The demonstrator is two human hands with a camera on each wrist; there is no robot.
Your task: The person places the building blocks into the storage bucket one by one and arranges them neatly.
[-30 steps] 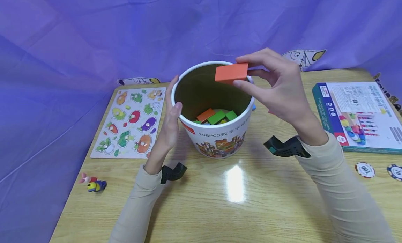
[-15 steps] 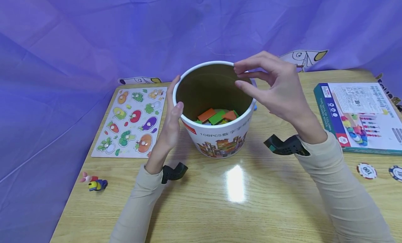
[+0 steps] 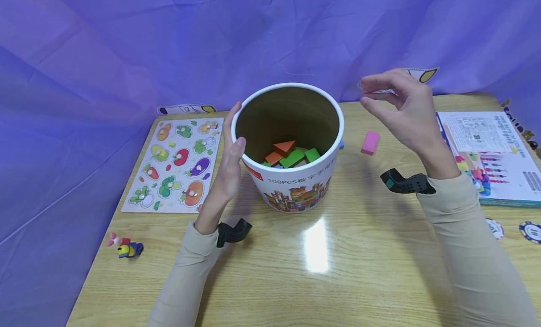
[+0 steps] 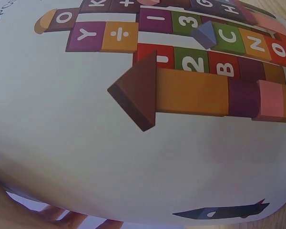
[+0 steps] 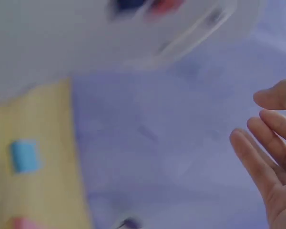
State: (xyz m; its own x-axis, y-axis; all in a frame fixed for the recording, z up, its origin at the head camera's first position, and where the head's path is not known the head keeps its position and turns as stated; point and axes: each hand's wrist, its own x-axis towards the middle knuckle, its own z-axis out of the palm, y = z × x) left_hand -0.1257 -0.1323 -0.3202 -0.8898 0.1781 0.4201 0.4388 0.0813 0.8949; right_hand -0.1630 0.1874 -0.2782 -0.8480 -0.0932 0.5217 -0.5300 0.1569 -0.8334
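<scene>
A white bucket [image 3: 296, 176] with printed building blocks on its side stands upright on the table. Against its left wall my left hand [image 3: 228, 169] holds it, the thumb near the rim and the fingers round the outside. Inside lie several blocks, among them an orange triangular block [image 3: 285, 147] and a green block [image 3: 292, 158]. My right hand [image 3: 405, 108] hovers right of the bucket, thumb and fingers apart and holding nothing. Below it on the table is a pink block [image 3: 370, 143]. A blue block [image 5: 25, 156] sits beside the bucket, mostly hidden in the head view.
A vegetable puzzle board [image 3: 175, 165] lies at the left, with small toy figures [image 3: 127, 247] in front of it. A boxed toy set [image 3: 494, 158] and poker chips [image 3: 530, 231] are at the right. A purple curtain [image 3: 270, 35] hangs behind the table.
My right hand let go of the orange block, which dropped into the bucket and came to rest on the others. The hand then moved right, uncovering the pink block. My left hand stayed put.
</scene>
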